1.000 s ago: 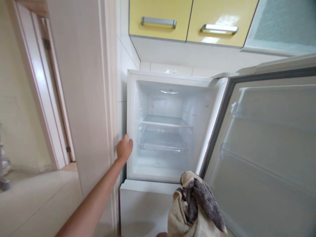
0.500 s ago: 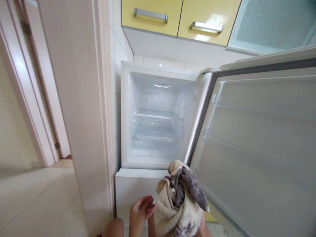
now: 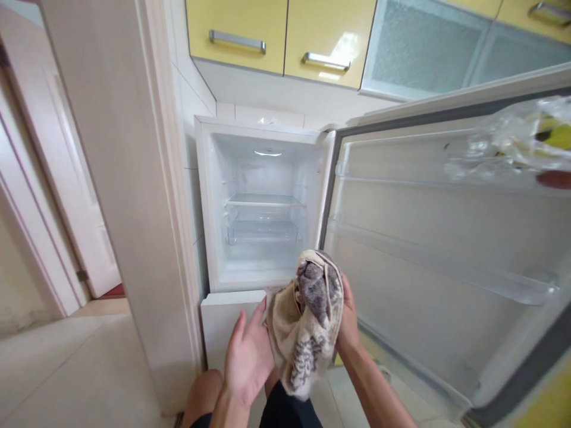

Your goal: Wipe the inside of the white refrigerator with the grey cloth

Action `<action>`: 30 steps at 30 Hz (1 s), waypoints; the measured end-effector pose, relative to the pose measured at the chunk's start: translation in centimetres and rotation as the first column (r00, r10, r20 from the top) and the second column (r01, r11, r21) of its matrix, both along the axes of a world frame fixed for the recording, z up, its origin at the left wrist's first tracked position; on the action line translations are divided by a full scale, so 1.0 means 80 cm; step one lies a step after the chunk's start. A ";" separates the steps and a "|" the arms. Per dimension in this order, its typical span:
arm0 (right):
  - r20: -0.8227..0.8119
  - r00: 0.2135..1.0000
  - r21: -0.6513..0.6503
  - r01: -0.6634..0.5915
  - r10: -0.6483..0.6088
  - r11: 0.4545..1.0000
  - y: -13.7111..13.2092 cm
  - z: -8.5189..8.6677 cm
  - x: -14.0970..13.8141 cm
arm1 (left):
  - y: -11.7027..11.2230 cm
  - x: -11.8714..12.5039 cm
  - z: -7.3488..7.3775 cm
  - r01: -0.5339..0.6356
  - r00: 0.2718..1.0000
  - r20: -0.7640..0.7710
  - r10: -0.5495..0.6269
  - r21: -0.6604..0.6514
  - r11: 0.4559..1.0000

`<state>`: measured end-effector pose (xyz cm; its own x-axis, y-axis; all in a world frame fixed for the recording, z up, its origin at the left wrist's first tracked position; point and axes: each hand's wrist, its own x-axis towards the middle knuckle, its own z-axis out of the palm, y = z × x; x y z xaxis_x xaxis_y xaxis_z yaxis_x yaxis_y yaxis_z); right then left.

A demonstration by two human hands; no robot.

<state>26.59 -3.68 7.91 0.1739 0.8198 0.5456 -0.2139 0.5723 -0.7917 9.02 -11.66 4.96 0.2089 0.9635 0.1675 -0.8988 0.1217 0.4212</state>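
A bunched beige and grey cloth (image 3: 307, 333) hangs in front of the open fridge (image 3: 263, 286). My right hand (image 3: 348, 312) grips it from the right side, with most of the fingers hidden behind the cloth. My left hand (image 3: 250, 353) is on the cloth's left side, palm facing it, thumb and fingers apart. Its fingertips come close to the cloth's edge; whether they touch I cannot tell. Inside the fridge are a glass shelf (image 3: 265, 201) and a clear drawer (image 3: 263, 233).
The fridge door (image 3: 401, 226) stands wide open on the right, with a clear plastic bag (image 3: 513, 145) in its upper rack. Yellow cabinets (image 3: 241, 24) hang overhead. A door frame (image 3: 120, 196) rises on the left. Below the fridge compartment is a white lower front (image 3: 223, 333).
The view has swung right, bringing the bagged items in the door into sight. The cloth is raised and turned in my right hand. My left hand has opened its fingers.
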 end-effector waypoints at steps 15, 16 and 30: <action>0.784 0.599 0.465 -0.393 -0.163 0.793 -0.097 0.016 -0.017 | -0.028 0.047 0.032 -0.670 0.449 -0.566 0.691 0.298 0.680; 0.791 0.603 0.429 -0.426 -0.104 0.797 -0.101 0.018 -0.010 | -0.029 0.043 0.032 -0.669 0.443 -0.582 0.682 0.292 0.684; 0.555 0.824 0.166 -0.248 0.118 0.954 -0.164 0.024 0.199 | -0.082 0.029 -0.002 -0.680 0.465 -0.737 0.491 0.058 0.731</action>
<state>42.49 -16.80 9.86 -0.3385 0.6533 0.6772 0.0851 0.7380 -0.6695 11.33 -18.19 4.83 -0.4632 0.8861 0.0143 -0.2619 -0.1523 0.9530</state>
